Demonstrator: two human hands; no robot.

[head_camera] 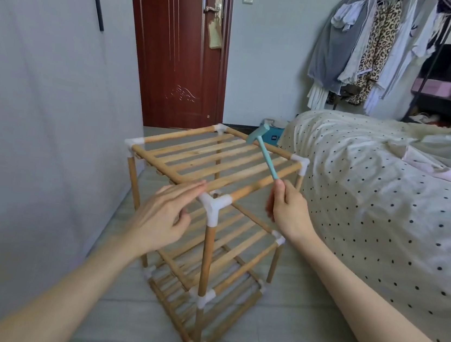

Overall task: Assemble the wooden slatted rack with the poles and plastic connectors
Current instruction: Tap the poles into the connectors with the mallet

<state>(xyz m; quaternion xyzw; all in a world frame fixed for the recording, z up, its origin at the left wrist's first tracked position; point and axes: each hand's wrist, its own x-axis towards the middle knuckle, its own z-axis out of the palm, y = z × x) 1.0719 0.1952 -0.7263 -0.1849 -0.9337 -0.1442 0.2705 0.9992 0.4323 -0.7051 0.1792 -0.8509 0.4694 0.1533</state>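
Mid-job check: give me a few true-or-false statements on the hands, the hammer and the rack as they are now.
1. The right hand holds a small teal plastic hammer by its handle end. True.
2. The left hand grips a loose pole. False: it lies open and flat by the near white plastic corner connector.
3. The wooden slatted rack stands upright on the floor. True.
4. The hammer head rests on the bed. False: it is over the rack's top shelf.
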